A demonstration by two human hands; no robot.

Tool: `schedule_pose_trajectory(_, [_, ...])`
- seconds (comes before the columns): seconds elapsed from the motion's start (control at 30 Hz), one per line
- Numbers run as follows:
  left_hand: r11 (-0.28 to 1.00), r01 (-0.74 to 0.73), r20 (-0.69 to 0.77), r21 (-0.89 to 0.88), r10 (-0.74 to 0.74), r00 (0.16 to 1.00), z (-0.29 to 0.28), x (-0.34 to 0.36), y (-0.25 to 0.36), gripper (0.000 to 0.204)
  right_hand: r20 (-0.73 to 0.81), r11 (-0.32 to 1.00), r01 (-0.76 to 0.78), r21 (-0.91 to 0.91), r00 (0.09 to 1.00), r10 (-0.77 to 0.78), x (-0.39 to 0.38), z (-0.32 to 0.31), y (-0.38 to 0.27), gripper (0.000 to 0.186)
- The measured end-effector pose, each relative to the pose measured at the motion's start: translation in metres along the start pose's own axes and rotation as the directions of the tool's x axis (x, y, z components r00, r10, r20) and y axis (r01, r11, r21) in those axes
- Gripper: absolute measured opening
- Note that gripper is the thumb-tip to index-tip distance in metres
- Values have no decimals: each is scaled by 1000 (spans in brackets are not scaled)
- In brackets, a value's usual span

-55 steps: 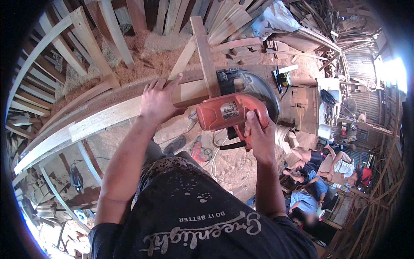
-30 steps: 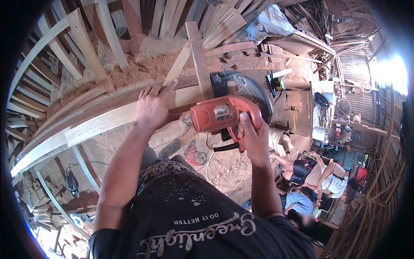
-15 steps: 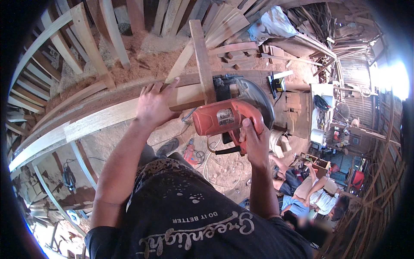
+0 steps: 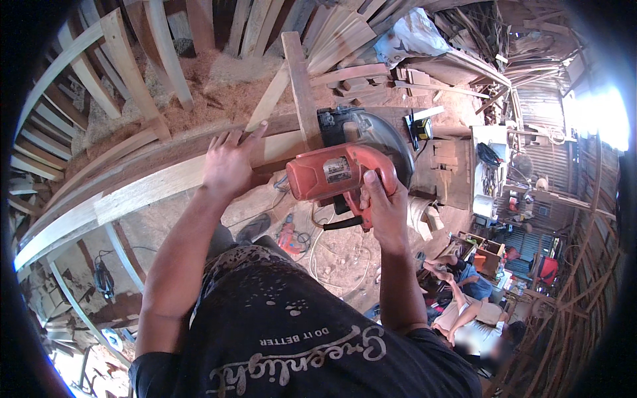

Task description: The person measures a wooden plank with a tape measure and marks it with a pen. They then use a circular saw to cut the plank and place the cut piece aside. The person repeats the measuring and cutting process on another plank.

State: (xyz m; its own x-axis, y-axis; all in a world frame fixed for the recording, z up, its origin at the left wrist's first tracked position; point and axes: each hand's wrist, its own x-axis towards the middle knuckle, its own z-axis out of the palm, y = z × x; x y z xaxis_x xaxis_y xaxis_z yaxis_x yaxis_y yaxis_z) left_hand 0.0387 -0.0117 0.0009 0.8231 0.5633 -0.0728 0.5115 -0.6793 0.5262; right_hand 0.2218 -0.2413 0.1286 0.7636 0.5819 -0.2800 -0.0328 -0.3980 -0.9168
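My right hand [image 4: 386, 215] is wrapped around the rear handle of a red circular saw [image 4: 317, 174], with the thumb on top. The saw's dark round guard [image 4: 388, 142] faces away from me, and its base rests at a long pale wooden beam [image 4: 156, 182]. Whether the blade turns cannot be made out. Left of the saw, my left hand [image 4: 229, 162] lies over the beam with its fingers spread and pointing away. Between hand and saw, a narrow wooden strip [image 4: 298, 83] sits crosswise against the beam, touching or very near the saw's base.
Sawdust and several planks [image 4: 166, 53] lie beyond the beam. A red power tool [image 4: 286, 237] and loose cords [image 4: 338, 275] are on the floor near my feet. A yellow-and-black tool [image 4: 420, 128] stands right of the saw. People [image 4: 471, 312] sit at the lower right.
The view has shifted slightly, so most things sit a little further left. The saw and right hand have edged slightly away from me. A seated person at the right has changed posture.
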Motion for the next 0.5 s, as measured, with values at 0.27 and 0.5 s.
schedule_pose_trajectory(0.27, [999,-39,-82,10,39,996,4,0,-2,121,-21,999,-11,-32,1000,10,10,2,0,26])
schedule_pose_trajectory(0.5, [1000,-14,10,-21,14,1000,-2,2,-1,119,-30,997,3,-72,1000,-6,17,2,2,26])
